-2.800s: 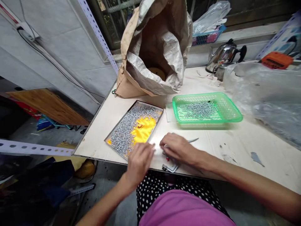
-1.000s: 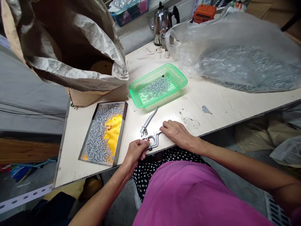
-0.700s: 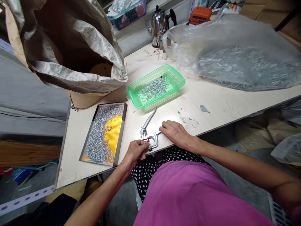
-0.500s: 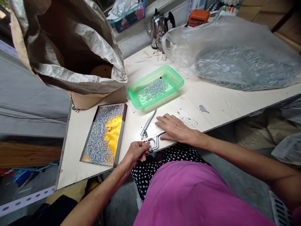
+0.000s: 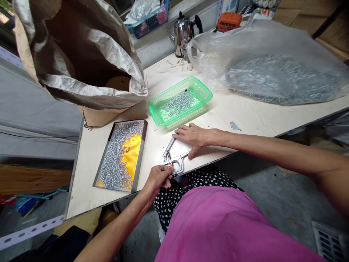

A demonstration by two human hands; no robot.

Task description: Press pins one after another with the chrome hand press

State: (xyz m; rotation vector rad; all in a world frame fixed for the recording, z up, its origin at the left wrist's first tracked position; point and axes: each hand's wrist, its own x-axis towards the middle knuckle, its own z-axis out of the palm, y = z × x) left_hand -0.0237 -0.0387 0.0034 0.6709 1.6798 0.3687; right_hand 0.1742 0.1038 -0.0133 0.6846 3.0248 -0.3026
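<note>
A metal hand press tool (image 5: 174, 159) lies at the near edge of the table (image 5: 253, 116). My left hand (image 5: 157, 177) is pinched at the tool's jaw, where a small red part shows. My right hand (image 5: 192, 136) lies flat over the tool's upper lever, fingers stretched out toward the green basket (image 5: 155, 109), which holds several small metal pins. Left of the tool sits a flat metal tray (image 5: 140, 160) with a yellow floor and a heap of small metal pins.
A big open paper sack (image 5: 89, 58) stands at the back left. A clear plastic bag (image 5: 272, 62) full of metal pins fills the right of the table. A steel kettle (image 5: 182, 32), an orange tool (image 5: 229, 21) and a blue basket (image 5: 149, 22) sit behind.
My right hand has slid forward from the tool's near handle onto its upper lever, fingers now flat. My left hand has stayed pinched at the jaw.
</note>
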